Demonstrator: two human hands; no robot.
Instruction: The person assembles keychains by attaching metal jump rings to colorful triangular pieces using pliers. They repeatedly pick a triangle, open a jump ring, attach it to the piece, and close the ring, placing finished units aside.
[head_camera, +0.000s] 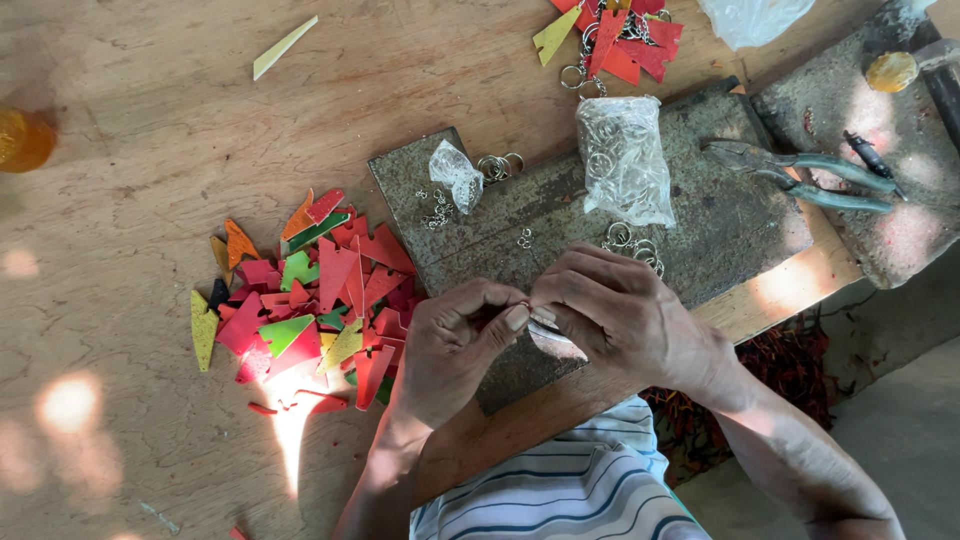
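My left hand (455, 340) and my right hand (620, 315) meet over the near edge of a dark metal plate (720, 215). Between the fingertips of both hands sits a small piece with a thin red edge (522, 303); it is mostly hidden, so I cannot tell its shape. A silvery tool tip (548, 330) shows under my right hand's fingers. Left of my left hand lies a pile of flat arrow-shaped pieces (320, 290) in red, green, orange and yellow. Loose metal rings (630, 240) lie on the plate just beyond my right hand.
A clear bag of rings (625, 160) and a smaller crumpled bag (455, 175) lie on the plate. Grey pliers (800, 175) rest at the right. More red and yellow pieces with key rings (610, 40) sit at the top. An orange jar (22, 140) stands far left.
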